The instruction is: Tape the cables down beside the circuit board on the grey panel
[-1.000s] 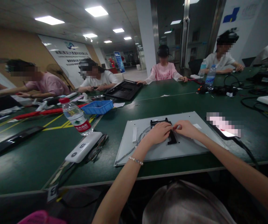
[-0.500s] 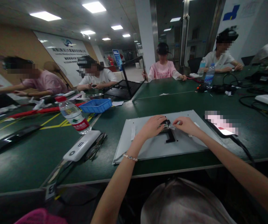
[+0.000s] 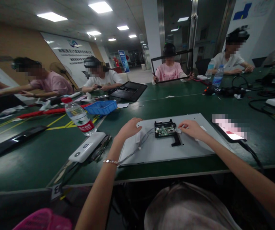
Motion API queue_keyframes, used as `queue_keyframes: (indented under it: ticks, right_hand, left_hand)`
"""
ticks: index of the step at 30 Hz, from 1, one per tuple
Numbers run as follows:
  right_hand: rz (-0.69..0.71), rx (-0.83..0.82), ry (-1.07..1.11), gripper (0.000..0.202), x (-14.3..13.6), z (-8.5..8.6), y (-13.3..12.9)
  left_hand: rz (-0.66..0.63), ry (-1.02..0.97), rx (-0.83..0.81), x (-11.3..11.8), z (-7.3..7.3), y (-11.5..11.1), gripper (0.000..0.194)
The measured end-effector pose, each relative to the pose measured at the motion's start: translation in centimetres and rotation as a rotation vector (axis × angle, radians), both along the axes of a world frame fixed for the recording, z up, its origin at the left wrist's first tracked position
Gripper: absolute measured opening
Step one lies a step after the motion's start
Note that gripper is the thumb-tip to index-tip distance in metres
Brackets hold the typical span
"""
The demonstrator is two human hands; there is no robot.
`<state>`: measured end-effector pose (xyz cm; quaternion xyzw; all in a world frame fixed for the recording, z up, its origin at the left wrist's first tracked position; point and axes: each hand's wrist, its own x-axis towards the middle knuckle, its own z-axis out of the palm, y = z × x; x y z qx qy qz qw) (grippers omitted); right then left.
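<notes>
Board [image 3: 165, 130] sits in a black bracket [image 3: 176, 140] on the grey panel [image 3: 152, 155]. Beyond, left, stand a blue tray [image 3: 104, 111], contents unclear, and a bottle [image 3: 80, 118]. Right hand [image 3: 191, 129]: fingertips together on a pale scrap [image 3: 177, 130] beside the board. Left hand [image 3: 129, 129]: curled at the panel's left edge; whether gripping, I cannot tell.

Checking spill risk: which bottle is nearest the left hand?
The red-capped bottle, left of the left hand; the other two bottles stand far across the table.

Grey cables [image 3: 130, 155] cross the open gap between left hand [image 3: 130, 129] and circuit board [image 3: 165, 131].
</notes>
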<state>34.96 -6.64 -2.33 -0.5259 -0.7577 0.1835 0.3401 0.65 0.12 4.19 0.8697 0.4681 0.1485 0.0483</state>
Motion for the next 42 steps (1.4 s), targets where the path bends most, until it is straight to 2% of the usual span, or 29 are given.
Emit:
queue_keyframes:
  ticks: [4,9,13,17,20,22,25,29,32,37,40,42]
  right_hand:
    - [-0.005,-0.005,-0.008,0.018,0.0,-0.2,0.1]
    - [-0.005,-0.017,0.024,0.017,-0.1,-0.2,0.0]
    - [0.008,-0.004,0.012,0.018,0.0,0.3,-0.1]
    - [-0.022,0.037,0.056,0.019,0.3,1.5,-0.4]
    - [-0.030,0.078,0.072,0.020,0.0,2.9,-1.2]
    - [-0.009,0.107,0.064,0.022,-0.9,3.8,-2.2]
    - [0.071,0.123,0.063,0.024,-3.1,4.2,-3.9]
    - [0.203,0.147,0.008,0.032,-6.6,3.4,-5.5]
    - [0.294,0.175,-0.087,0.043,-8.8,3.0,-6.4]
    - [0.382,0.232,-0.215,0.048,-11.7,3.3,-7.2]
    - [0.355,0.230,-0.266,0.046,-13.4,3.3,-7.0]
    - [0.329,0.232,-0.308,0.043,-14.3,3.1,-6.8]
  left_hand:
    - [0.079,-0.018,-0.081,-1.0,-1.7,0.3,0.044]
    - [0.123,-0.051,-0.086,-1.5,-2.5,0.6,0.030]
    - [0.105,-0.164,-0.122,-2.4,-1.5,0.9,0.025]
    - [0.115,-0.447,-0.196,-2.9,0.5,0.5,0.030]
    - [0.177,-0.595,-0.186,-2.2,1.6,-0.4,0.031]
    - [0.206,-0.631,-0.172,-1.4,1.6,-0.9,0.029]
    - [0.204,-0.617,-0.153,0.0,0.2,-1.3,0.026]
    - [0.210,-0.481,-0.091,1.2,-2.3,-1.7,0.020]
    - [0.207,-0.395,-0.074,1.4,-3.6,-1.9,0.019]
    - [0.211,-0.331,-0.019,1.3,-3.9,-2.4,0.020]
    - [0.222,-0.329,0.112,1.4,-3.6,-3.0,0.022]
    - [0.176,-0.321,0.186,1.5,-3.3,-3.5,0.023]
